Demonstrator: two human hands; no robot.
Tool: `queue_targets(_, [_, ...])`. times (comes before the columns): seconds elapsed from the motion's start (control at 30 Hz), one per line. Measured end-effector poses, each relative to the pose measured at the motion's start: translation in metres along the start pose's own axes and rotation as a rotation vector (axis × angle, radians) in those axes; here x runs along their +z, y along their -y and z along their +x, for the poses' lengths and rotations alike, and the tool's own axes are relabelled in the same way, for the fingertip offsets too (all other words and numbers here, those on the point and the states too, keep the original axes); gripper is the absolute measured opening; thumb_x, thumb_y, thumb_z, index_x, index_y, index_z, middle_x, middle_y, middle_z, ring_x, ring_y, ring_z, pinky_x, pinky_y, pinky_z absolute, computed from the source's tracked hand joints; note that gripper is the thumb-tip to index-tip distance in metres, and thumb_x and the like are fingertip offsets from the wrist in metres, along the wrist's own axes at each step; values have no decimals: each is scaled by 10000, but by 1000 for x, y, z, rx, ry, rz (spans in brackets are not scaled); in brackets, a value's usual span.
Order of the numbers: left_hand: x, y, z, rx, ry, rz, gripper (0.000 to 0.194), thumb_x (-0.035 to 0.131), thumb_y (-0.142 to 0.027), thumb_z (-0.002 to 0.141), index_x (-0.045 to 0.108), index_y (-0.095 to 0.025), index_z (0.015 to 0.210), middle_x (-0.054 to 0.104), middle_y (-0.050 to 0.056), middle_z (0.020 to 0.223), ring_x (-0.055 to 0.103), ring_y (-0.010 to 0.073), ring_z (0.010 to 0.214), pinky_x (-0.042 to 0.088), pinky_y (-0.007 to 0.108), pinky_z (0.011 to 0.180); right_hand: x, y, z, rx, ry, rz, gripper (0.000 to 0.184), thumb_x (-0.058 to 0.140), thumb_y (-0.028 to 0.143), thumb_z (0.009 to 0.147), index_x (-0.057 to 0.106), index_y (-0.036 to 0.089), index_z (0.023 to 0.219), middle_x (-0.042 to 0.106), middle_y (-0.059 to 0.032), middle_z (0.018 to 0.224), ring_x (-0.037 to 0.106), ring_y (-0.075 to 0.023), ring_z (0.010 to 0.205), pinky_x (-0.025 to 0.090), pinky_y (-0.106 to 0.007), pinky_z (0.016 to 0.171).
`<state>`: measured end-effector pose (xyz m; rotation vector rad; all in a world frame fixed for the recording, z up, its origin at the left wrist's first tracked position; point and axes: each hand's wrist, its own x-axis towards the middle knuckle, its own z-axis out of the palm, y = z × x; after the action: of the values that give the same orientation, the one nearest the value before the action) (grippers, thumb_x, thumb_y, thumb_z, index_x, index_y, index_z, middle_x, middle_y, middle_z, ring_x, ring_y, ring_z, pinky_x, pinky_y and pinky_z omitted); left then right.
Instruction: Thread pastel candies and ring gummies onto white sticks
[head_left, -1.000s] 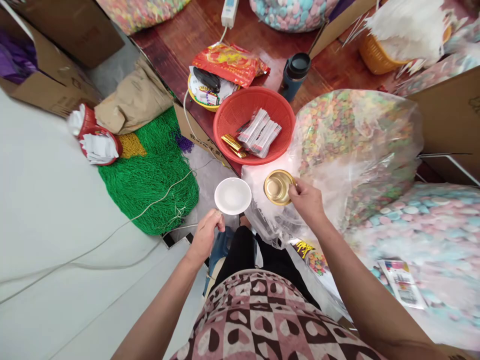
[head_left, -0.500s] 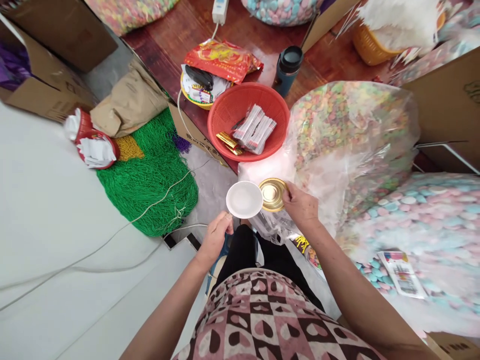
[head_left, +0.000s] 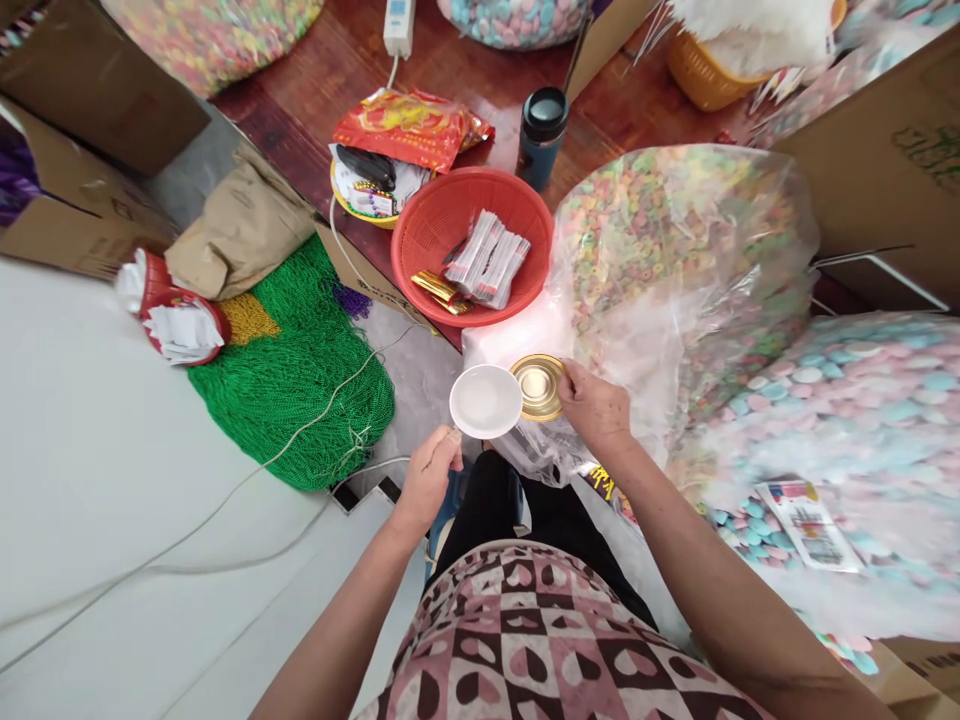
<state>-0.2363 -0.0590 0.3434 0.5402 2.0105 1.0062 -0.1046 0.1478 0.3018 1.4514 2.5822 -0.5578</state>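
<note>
My left hand (head_left: 433, 470) is closed at the lower left edge of a small white bowl-shaped scoop (head_left: 486, 402). Its open mouth faces up and its inside looks bare; whether it has a handle is hidden by my fingers. My right hand (head_left: 598, 408) pinches the right rim of a round gold tin (head_left: 535, 388), whose ringed, shiny inside faces me. The tin and the scoop are side by side, their rims touching or nearly so in this view. Both are in front of a clear plastic bag (head_left: 559, 455).
A red basket (head_left: 469, 185) with paper-wrapped packs and gold strips stands ahead, near a dark tumbler (head_left: 541, 135). Large bags of ring-shaped candy (head_left: 637, 230) and pastel pieces (head_left: 885, 430) crowd the right. Green bead strands (head_left: 292, 400) and a cable (head_left: 255, 475) are at the left.
The view has shifted slightly, so the table things sit further left. Both hands hold the same things in nearly the same pose.
</note>
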Motion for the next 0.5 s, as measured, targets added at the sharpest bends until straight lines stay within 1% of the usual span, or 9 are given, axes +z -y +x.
queue_targets(0.13, [-3, 7, -3, 7, -5, -76, 377, 401, -430, 935, 472, -214, 634, 515, 6, 662, 481, 164, 690, 395, 296, 705, -2, 5, 0, -10, -16, 9, 291, 460, 263, 906, 719, 248, 1038, 660, -17, 683, 408, -118, 557, 153, -271, 537])
queue_targets(0.27, [-12, 16, -12, 11, -42, -152, 376, 414, -420, 938, 482, -212, 633, 512, 5, 662, 475, 161, 686, 390, 297, 700, 0, 17, 1, -90, -20, 7, 313, 461, 266, 908, 712, 242, 1093, 684, -31, 711, 443, -124, 572, 160, -280, 543])
queue_targets(0.37, [-22, 24, -22, 8, -98, -198, 375, 423, -425, 939, 486, -213, 636, 504, 2, 656, 470, 160, 679, 383, 296, 688, 7, 34, 3, -177, -34, -9, 344, 448, 265, 908, 699, 241, 1143, 713, -46, 764, 510, -139, 608, 182, -287, 555])
queue_targets(0.5, [-39, 37, -36, -17, -225, -225, 366, 428, -418, 937, 488, -215, 638, 505, 1, 652, 468, 158, 669, 375, 296, 678, 13, 71, 9, -320, -40, -15, 347, 428, 286, 921, 687, 261, 1151, 738, -32, 837, 577, -156, 664, 196, -292, 561])
